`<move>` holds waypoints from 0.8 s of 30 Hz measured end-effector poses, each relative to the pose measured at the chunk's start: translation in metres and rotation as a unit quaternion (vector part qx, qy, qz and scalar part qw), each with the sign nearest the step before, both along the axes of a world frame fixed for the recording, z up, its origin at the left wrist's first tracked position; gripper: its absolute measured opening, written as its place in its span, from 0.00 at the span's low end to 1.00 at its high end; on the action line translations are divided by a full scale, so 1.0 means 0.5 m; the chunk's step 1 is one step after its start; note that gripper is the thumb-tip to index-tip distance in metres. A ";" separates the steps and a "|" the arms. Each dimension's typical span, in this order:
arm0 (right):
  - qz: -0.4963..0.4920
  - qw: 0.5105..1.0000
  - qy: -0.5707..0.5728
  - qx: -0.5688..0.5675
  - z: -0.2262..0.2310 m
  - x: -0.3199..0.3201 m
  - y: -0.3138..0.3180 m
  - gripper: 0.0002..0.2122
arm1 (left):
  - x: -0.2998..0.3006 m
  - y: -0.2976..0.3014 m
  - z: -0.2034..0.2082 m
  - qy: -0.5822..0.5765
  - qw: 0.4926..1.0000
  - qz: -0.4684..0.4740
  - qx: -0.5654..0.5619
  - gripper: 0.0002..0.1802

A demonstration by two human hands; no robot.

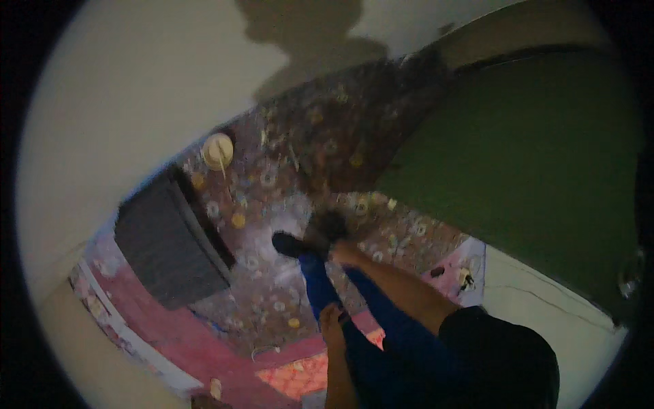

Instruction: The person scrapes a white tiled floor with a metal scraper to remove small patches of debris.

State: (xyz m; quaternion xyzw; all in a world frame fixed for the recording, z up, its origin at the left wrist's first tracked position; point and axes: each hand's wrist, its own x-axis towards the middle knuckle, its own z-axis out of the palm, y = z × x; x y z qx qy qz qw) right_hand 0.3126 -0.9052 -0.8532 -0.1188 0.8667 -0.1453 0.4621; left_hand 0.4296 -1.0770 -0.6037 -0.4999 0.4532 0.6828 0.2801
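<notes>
My right arm reaches down past my blue trouser leg [364, 290], and my right hand [343, 255] is low, close to the floor. At its fingers is a dark, blurred thing [328, 225]; whether this is a cloth, a brush or a shoe cannot be made out. The fingers look closed around it. My left hand [331, 320] rests on my left leg near the knee, fingers laid along the trousers, with nothing visible in it. A dark shoe [287, 244] stands on the patterned floor [266, 300], just left of the blurred thing.
A dark grey box-like piece [167, 242] stands at left against the pale wall [136, 102]. Beyond it sits a cream round thing [218, 151] with a thin stick. A large green surface [531, 163] fills the right. Nearer are a red floor border [218, 361] and orange patterned patch [296, 376].
</notes>
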 end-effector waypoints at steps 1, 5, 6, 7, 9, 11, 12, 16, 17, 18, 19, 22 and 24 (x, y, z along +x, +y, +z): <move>0.153 0.975 -0.086 -0.138 0.153 -0.015 -0.137 0.12 | 0.026 -0.063 0.033 0.012 0.985 -0.065 -0.158 0.26; 0.136 0.940 -0.131 -0.285 0.472 0.097 -0.171 0.12 | 0.045 -0.130 0.066 0.042 0.885 -0.079 -0.456 0.30; 0.136 0.941 -0.177 -0.252 0.553 0.116 -0.186 0.13 | 0.073 -0.158 0.102 0.000 0.860 -0.079 -0.504 0.32; 0.164 0.934 -0.077 -0.308 0.573 0.136 -0.165 0.15 | 0.016 -0.156 0.149 0.029 0.862 -0.081 -0.500 0.32; 0.196 0.910 0.025 -0.364 0.641 0.165 -0.152 0.17 | -0.010 -0.157 0.256 0.078 0.986 0.068 -0.132 0.33; -0.029 0.982 -0.131 -0.135 0.753 0.170 -0.150 0.22 | -0.023 -0.133 0.327 0.130 0.988 0.043 -0.074 0.32; -0.036 0.981 -0.123 -0.143 0.781 0.173 -0.150 0.22 | -0.011 -0.133 0.344 0.171 0.985 0.013 -0.011 0.31; -0.021 0.980 -0.077 -0.184 0.937 0.208 -0.137 0.24 | 0.052 -0.185 0.348 0.262 0.955 -0.040 -0.133 0.22; -0.040 0.980 -0.044 -0.192 0.981 0.240 -0.127 0.24 | 0.071 -0.176 0.374 0.308 0.930 -0.067 -0.187 0.20; -0.049 0.980 -0.035 -0.190 0.990 0.266 -0.125 0.24 | 0.078 -0.179 0.399 0.353 0.899 -0.092 -0.243 0.19; -0.034 0.980 -0.019 -0.197 0.992 0.286 -0.129 0.24 | 0.079 -0.190 0.425 0.323 0.930 -0.069 -0.164 0.18; -0.028 0.975 0.009 -0.221 1.039 0.345 -0.115 0.23 | 0.124 -0.207 0.455 0.285 0.954 -0.067 -0.067 0.17; -0.040 0.970 0.016 -0.238 1.048 0.367 -0.106 0.23 | 0.142 -0.209 0.486 0.277 0.956 -0.089 -0.050 0.17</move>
